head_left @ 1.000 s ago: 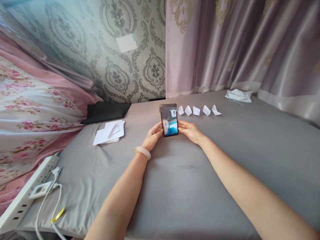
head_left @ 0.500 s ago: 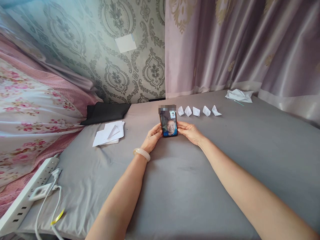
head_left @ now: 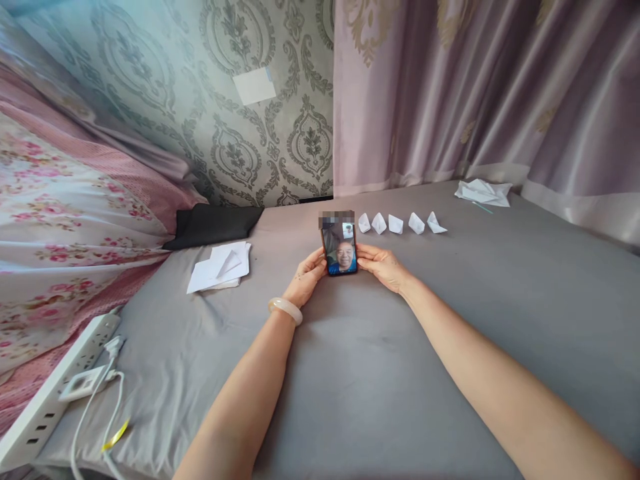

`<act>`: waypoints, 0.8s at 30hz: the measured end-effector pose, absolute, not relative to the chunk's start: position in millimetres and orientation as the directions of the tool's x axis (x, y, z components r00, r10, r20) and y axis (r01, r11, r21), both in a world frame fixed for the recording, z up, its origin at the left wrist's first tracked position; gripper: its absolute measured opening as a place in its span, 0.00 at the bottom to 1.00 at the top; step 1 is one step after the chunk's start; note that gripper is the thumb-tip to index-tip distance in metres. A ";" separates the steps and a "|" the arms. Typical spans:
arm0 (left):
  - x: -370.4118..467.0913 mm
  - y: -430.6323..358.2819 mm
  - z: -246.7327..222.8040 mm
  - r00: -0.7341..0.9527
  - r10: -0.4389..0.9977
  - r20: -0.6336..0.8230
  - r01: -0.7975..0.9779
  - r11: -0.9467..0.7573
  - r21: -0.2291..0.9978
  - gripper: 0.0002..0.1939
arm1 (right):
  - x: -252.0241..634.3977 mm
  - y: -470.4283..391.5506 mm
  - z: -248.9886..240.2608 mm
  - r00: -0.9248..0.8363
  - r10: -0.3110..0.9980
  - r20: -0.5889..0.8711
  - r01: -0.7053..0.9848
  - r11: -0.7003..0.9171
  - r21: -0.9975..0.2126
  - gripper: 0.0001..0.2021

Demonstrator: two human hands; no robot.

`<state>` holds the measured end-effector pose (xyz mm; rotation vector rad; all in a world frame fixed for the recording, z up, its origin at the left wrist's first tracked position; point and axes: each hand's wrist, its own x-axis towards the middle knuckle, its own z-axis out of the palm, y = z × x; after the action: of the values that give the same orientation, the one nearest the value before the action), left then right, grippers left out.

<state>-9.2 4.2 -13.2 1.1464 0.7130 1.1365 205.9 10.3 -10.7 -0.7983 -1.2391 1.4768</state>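
Upright in the middle of the view is a phone (head_left: 340, 247), its screen facing me with a person on it and a small inset picture at its upper right. My left hand (head_left: 305, 275), below which a pale bangle (head_left: 285, 311) circles the wrist, grips the phone's left edge. On the right edge, the fingers and thumb of my right hand (head_left: 383, 265) are closed on the phone. Several folded white paper pieces (head_left: 395, 224) stand in a row just beyond my right hand.
Paper sheets (head_left: 220, 268) and a black cloth (head_left: 215, 225) lie at the left on the grey sheet (head_left: 350, 387). More paper (head_left: 483, 193) lies at the back right. A power strip (head_left: 37, 417) with white cables runs along the left edge.
The whole view has shifted very slightly, so everything appears a little further right. Both hands keep the same hold on the phone.
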 end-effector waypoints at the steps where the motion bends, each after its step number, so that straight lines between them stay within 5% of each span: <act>1: -9.0 4.5 -13.7 0.302 0.949 0.095 -0.319 0.006 0.948 0.30 | 206.3 10.9 -11.9 -0.270 0.957 0.105 -0.278 0.027 -0.960 0.24; 24: -4.8 3.5 -6.0 0.319 0.944 0.080 -0.292 0.017 0.956 0.27 | 205.6 6.7 -2.5 -0.263 0.964 0.044 -0.257 -0.026 -0.966 0.23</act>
<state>-4.8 3.5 -6.0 1.1538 0.7376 1.1106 205.6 6.7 -2.5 -0.8658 -1.2034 1.5076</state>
